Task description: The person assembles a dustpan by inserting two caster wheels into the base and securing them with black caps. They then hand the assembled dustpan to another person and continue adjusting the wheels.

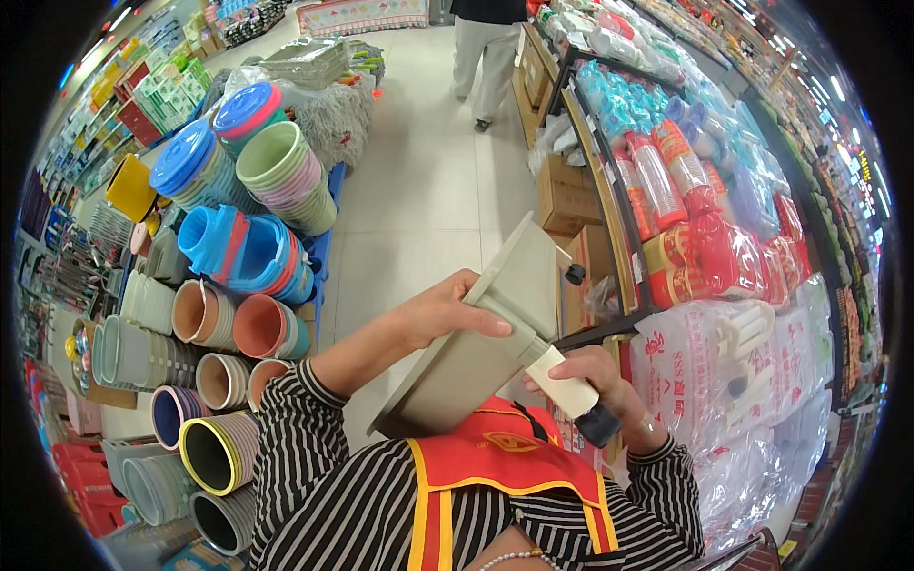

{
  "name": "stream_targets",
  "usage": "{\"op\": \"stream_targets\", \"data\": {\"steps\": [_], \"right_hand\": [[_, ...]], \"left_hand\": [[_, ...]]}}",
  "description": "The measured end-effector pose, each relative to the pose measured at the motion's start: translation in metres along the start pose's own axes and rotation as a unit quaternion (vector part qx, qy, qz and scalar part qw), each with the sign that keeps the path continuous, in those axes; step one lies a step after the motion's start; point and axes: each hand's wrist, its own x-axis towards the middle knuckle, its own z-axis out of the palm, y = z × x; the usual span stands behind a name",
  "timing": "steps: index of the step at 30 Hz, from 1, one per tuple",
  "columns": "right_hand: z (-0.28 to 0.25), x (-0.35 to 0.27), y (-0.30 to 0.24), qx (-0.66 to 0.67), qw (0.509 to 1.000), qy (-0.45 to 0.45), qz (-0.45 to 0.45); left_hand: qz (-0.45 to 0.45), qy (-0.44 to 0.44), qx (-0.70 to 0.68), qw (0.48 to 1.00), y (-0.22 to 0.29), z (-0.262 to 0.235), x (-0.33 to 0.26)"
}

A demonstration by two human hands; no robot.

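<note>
I'm in a household-goods shop: stacked plastic basins (249, 249) left of my fingers, packed goods shelves (685, 190) right, a tiled aisle (428, 181) beyond.

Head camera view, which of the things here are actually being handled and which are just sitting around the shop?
In hand:
- grey-beige plastic bin, gripped at its rim by the left hand
- white handheld device, held against the bin by the right hand

Just around:
- stacked plastic basins
- nested buckets
- shelf of red bottles
- cardboard boxes
- another person up the aisle

You wear a black-and-white striped shirt (324, 495), red vest (495, 457) with yellow trim, pearl necklace (519, 559), lower frame.
</note>
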Motion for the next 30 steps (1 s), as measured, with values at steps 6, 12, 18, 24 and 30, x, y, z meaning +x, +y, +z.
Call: {"op": "stream_targets", "data": {"steps": [6, 12, 18, 24, 30], "right_hand": [[0.002, 0.000, -0.018, -0.079, 0.993, -0.061, -0.067], [0.030, -0.009, -0.031, 0.117, 0.978, -0.059, 0.164], [0.065, -0.007, -0.033, 0.137, 0.957, 0.080, 0.242], [0.052, -0.003, -0.031, 0.070, 0.937, 0.119, 0.320], [0.058, -0.002, -0.013, -0.022, 0.950, 0.158, 0.267]], "left_hand": [[-0.049, -0.016, 0.001, 0.999, -0.005, -0.004, -0.003], [-0.102, 0.014, 0.022, 0.994, -0.012, 0.001, -0.005], [-0.160, 0.085, 0.028, 0.983, -0.026, 0.002, -0.008], [-0.183, 0.122, 0.013, 0.976, -0.036, -0.010, -0.010], [-0.197, 0.155, 0.003, 0.968, -0.027, 0.003, -0.013]]}}
